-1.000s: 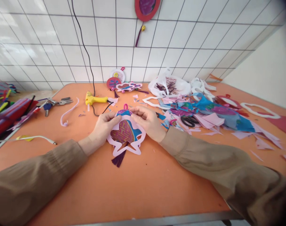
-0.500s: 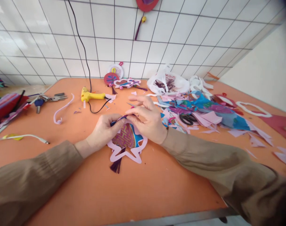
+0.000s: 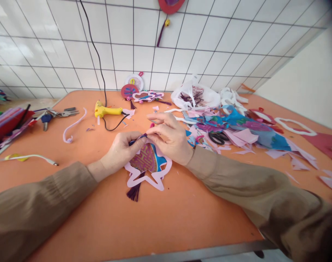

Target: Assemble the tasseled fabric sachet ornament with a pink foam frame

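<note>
A tasselled ornament point(image 3: 146, 160) lies mid-table below my hands. It has a pink wavy-edged frame around patterned brown and blue fabric, with a dark purple tassel point(image 3: 134, 192) hanging toward me. My left hand point(image 3: 118, 149) is closed on its upper left edge, thumb on the face. Thumb and fingertips of my right hand point(image 3: 170, 136) pinch together at the top edge, close to the left fingertips. Just above that pinch shows a small bright pink loop point(image 3: 152, 125). Whether anything small sits within the right fingertips is hidden.
Behind my left hand stands a yellow glue gun point(image 3: 109, 111) with a black cord. Keys point(image 3: 62, 113), a pink pipe cleaner point(image 3: 66, 133) and a white cable point(image 3: 44, 159) lie left. Fabric and paper scraps point(image 3: 245, 134), black-handled scissors point(image 3: 218, 138) and a plastic bag point(image 3: 209, 98) are right.
My right fingers have shifted slightly, and the pink loop above the pinch shows more. A thin pointed tip beside those fingers is out of sight now. My left hand keeps its grip.
</note>
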The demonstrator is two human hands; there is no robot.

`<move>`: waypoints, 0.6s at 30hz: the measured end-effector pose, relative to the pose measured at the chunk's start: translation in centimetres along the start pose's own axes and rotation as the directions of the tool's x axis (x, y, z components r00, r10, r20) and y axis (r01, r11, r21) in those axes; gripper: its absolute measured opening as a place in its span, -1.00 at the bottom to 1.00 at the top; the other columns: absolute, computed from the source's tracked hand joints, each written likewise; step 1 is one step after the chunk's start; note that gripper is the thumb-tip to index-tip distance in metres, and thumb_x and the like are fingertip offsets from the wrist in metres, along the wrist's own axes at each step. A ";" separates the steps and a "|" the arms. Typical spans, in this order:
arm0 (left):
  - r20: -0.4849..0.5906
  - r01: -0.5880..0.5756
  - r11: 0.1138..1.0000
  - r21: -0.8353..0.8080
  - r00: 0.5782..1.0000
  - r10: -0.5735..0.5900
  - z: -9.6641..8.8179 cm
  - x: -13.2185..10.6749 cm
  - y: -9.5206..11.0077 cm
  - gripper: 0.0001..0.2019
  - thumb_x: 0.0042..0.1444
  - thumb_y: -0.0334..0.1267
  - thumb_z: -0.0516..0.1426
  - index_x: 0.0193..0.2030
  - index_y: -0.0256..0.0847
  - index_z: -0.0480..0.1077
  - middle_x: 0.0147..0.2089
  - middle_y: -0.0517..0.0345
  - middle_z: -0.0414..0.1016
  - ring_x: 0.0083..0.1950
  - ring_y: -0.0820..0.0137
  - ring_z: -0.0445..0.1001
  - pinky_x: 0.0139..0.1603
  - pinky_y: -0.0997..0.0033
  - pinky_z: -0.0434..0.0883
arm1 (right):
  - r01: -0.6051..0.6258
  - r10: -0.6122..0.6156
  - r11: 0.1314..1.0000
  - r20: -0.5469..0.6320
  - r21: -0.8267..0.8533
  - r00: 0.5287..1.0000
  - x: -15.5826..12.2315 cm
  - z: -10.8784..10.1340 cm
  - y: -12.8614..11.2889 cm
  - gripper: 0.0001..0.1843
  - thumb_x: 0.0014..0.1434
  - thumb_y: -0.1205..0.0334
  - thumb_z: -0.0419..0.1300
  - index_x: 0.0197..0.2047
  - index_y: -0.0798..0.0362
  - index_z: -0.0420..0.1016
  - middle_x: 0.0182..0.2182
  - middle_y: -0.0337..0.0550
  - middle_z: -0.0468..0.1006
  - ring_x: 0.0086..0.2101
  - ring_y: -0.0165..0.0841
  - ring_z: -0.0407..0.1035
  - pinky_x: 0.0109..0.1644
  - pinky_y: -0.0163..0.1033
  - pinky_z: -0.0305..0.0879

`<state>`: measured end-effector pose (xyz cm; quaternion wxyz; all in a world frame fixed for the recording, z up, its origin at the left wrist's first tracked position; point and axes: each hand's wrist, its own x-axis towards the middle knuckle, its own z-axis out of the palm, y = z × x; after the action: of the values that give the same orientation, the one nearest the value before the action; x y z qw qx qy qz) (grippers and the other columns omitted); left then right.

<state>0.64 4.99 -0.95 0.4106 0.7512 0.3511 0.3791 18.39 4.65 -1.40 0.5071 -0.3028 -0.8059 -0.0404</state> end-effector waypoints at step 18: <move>-0.004 0.112 0.991 -0.076 0.994 -0.112 -0.1 0.0 -0.1 -0.71 0.07 -0.13 0.14 -0.58 -0.26 0.33 -0.62 0.31 0.20 -0.55 0.54 0.16 -0.52 0.53 0.12 | -0.044 0.044 0.999 -0.021 0.026 0.999 0.1 -0.2 0.2 -0.88 0.25 0.36 0.13 -0.35 0.03 0.41 -0.13 -0.05 0.54 -0.12 -0.27 0.45 -0.02 -0.06 0.40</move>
<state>0.57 5.11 -1.04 0.4580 0.7127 0.3797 0.3716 18.62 4.80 -1.31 0.5205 -0.3137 -0.7939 -0.0222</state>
